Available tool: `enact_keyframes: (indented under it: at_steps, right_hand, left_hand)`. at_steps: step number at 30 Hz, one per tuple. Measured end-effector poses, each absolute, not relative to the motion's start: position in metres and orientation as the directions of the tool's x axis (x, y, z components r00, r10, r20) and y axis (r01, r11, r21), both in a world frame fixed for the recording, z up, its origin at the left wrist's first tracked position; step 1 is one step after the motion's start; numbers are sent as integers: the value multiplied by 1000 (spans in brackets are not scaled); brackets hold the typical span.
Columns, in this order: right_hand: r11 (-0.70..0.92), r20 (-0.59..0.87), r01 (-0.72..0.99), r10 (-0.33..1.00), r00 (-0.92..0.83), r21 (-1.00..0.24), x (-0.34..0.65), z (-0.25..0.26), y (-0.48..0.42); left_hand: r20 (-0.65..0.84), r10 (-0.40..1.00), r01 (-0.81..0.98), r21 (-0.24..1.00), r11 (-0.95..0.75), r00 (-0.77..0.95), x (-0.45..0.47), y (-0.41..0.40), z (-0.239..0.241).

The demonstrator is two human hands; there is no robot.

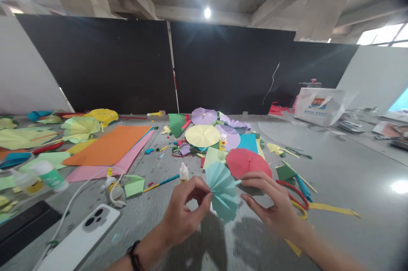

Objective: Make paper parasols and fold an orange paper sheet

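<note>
A light blue pleated paper fan (pixel 222 192), spread into a half circle, is pinched near its folded centre between the thumb and fingers of my left hand (pixel 188 205). To its right, my right hand (pixel 270 201) is held with thumb and fingers apart. A small light blue tip shows by the right fingertips; whether they touch it I cannot tell. Behind the fan lies a red pleated paper disc (pixel 248 162). Scissors with red and yellow handles (pixel 301 196) lie beside my right wrist, partly hidden. A small white-capped glue bottle (pixel 184 172) stands behind my left hand.
Yellow (pixel 202 135) and purple paper discs (pixel 204 116) lie farther back. Orange paper sheets (pixel 111 145), a white phone (pixel 83 237) with a cable and a black box (pixel 25 230) are on the left. A white bag (pixel 318 107) stands at the back right.
</note>
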State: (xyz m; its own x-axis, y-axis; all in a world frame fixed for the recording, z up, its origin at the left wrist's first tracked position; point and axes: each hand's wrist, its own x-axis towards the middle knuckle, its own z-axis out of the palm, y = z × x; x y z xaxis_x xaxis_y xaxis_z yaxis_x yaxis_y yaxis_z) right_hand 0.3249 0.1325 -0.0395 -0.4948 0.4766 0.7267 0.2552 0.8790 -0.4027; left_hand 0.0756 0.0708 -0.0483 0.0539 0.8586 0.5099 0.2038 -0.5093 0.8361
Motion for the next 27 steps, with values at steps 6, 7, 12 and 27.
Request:
enact_keyframes:
  at_steps: [6, 7, 12, 27]
  right_hand:
    - [848, 699, 133, 502, -510, -512, 329, -33, 122]
    - [821, 673, 128, 536, -510, -557, 327, -35, 121]
    - [698, 595, 127, 679, -430, -705, 315, -45, 117]
    - [551, 492, -19, 728, -477, -834, 316, -43, 119]
  left_hand:
    - [727, 636, 488, 469, -736, 259, 78, 65, -58]
    - [720, 633, 503, 451, -737, 282, 78, 65, -60]
    - [707, 628, 551, 399, -733, 325, 78, 64, -64]
    - [718, 637, 475, 472, -743, 281, 76, 70, -62]
